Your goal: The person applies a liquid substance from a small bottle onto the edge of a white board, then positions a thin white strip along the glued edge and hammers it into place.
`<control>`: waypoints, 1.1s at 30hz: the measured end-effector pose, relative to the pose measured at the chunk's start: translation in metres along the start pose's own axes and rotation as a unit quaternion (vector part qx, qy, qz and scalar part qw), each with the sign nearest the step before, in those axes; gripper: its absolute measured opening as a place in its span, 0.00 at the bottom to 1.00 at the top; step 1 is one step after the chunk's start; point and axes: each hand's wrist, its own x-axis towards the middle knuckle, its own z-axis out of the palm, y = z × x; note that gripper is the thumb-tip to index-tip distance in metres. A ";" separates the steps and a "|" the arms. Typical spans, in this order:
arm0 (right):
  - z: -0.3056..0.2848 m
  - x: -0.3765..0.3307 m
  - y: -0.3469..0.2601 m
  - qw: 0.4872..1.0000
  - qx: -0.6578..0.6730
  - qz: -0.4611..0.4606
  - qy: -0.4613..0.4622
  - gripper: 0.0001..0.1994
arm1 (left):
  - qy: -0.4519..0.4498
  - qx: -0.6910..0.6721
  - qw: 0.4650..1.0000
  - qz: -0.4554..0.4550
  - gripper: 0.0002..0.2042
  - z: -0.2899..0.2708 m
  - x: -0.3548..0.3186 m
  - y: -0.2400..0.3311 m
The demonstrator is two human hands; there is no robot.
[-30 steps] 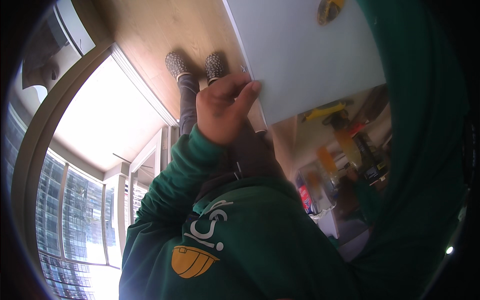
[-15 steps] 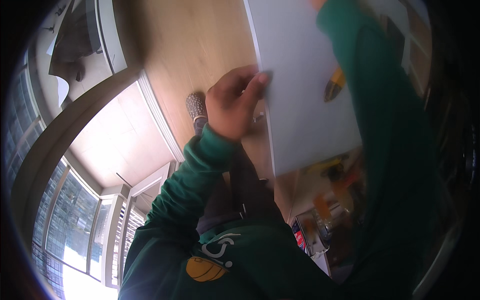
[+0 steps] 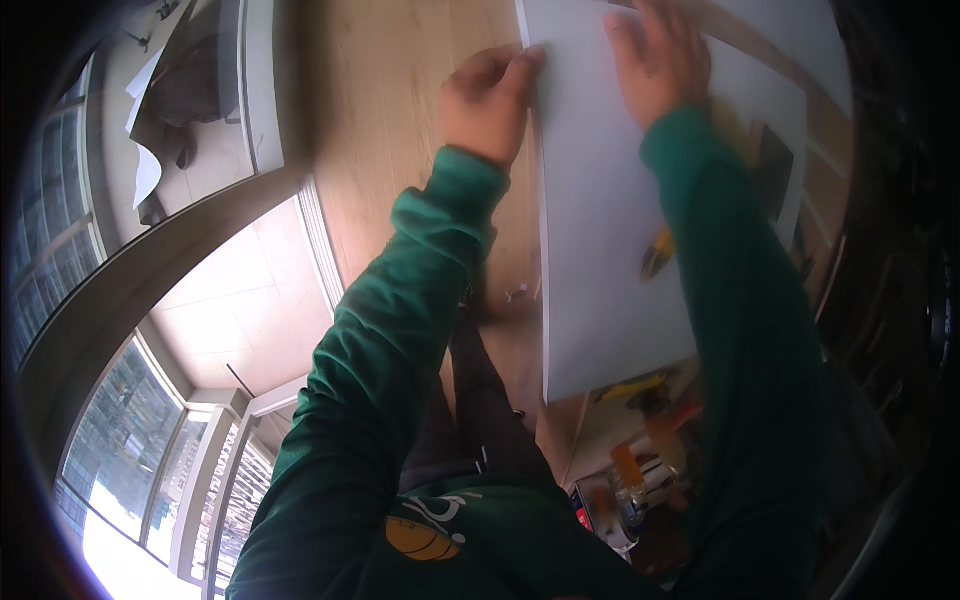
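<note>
A long white panel point(image 3: 605, 310) stretches away on the right side. My left hand point(image 3: 485, 105) is at its left edge, the thumb along the top and the other fingers curled at the rim, closed on it. Farther right, my right hand point(image 3: 662, 70) is over the panel's far part with its fingers stretched and thumb apart; nothing shows in it. A yellow tool with a dark tip point(image 3: 655, 252) lies on the panel beside my right forearm, partly hidden by the sleeve. A dark flat piece point(image 3: 773, 165) sits to the right of that forearm.
Below the panel's near end is a blurred cluster of items, with a yellow tool point(image 3: 637, 387) and an orange piece point(image 3: 628, 465). Wooden floor point(image 3: 400, 110) runs along the left. A curved-looking frame point(image 3: 180, 225) and windows point(image 3: 120, 430) stand farther left.
My left hand has shifted farther along the panel's edge. My right hand, mostly out of the picture before, now shows over the panel. The view has shifted, and the patterned shoe is hidden.
</note>
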 end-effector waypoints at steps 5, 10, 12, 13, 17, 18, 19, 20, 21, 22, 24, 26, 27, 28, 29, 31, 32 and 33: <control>-0.002 0.004 -0.003 1.000 0.004 0.014 -0.021 0.23 | 0.015 -0.004 1.000 -0.001 0.15 0.005 0.034 0.011; -0.005 0.008 -0.009 0.995 0.010 0.059 -0.078 0.26 | 0.029 0.001 1.000 -0.010 0.15 0.005 0.038 0.015; 0.001 0.006 -0.007 0.999 -0.030 0.006 -0.012 0.23 | 0.019 0.016 1.000 -0.012 0.14 0.004 0.040 0.018; 0.004 0.005 -0.001 0.995 -0.073 -0.045 0.054 0.21 | 0.017 0.015 1.000 -0.014 0.14 0.009 0.035 0.029; 0.019 0.003 0.015 0.999 -0.020 -0.030 0.034 0.22 | 0.014 0.066 0.998 0.011 0.18 0.012 0.039 0.038; 0.020 0.002 0.016 1.000 -0.019 -0.013 0.013 0.24 | 0.007 0.060 0.998 0.013 0.19 0.012 0.042 0.039; 0.021 0.002 0.017 1.000 -0.019 0.003 -0.009 0.27 | 0.008 0.061 0.998 0.013 0.19 0.011 0.042 0.038; 0.022 0.001 0.017 1.000 -0.019 0.003 -0.009 0.27 | 0.015 0.079 0.997 0.003 0.18 0.011 0.044 0.038; 0.022 0.001 0.017 1.000 -0.021 0.001 -0.008 0.26 | 0.021 0.096 0.995 -0.006 0.18 0.012 0.044 0.040; 0.023 0.001 0.017 1.000 -0.023 0.000 -0.007 0.26 | 0.021 0.096 0.995 -0.006 0.18 0.012 0.044 0.041; 0.023 0.001 0.018 1.000 -0.020 0.000 -0.007 0.26 | 0.022 0.095 0.995 -0.019 0.17 0.012 0.044 0.042; 0.024 0.001 0.019 1.000 -0.018 -0.001 -0.007 0.26 | 0.025 0.105 0.994 -0.022 0.17 0.014 0.043 0.045; 0.024 0.001 0.020 1.000 -0.019 -0.005 -0.006 0.26 | 0.026 0.115 0.993 -0.024 0.17 0.014 0.043 0.045; 0.024 0.001 0.022 1.000 -0.020 -0.009 -0.004 0.25 | 0.027 0.115 0.993 -0.025 0.17 0.014 0.043 0.045; 0.025 0.002 0.022 1.000 -0.020 -0.010 -0.005 0.25 | 0.028 0.132 0.991 -0.011 0.17 0.013 0.044 0.045; 0.028 0.002 0.022 0.999 -0.027 -0.018 0.004 0.25 | 0.032 0.150 0.988 0.001 0.17 0.010 0.044 0.043; 0.029 0.003 0.022 0.999 -0.025 -0.020 0.002 0.25 | 0.030 0.165 0.986 0.017 0.17 0.008 0.045 0.042; 0.029 0.002 0.022 1.000 -0.018 -0.014 -0.003 0.24 | 0.028 0.179 0.983 0.031 0.17 0.005 0.044 0.040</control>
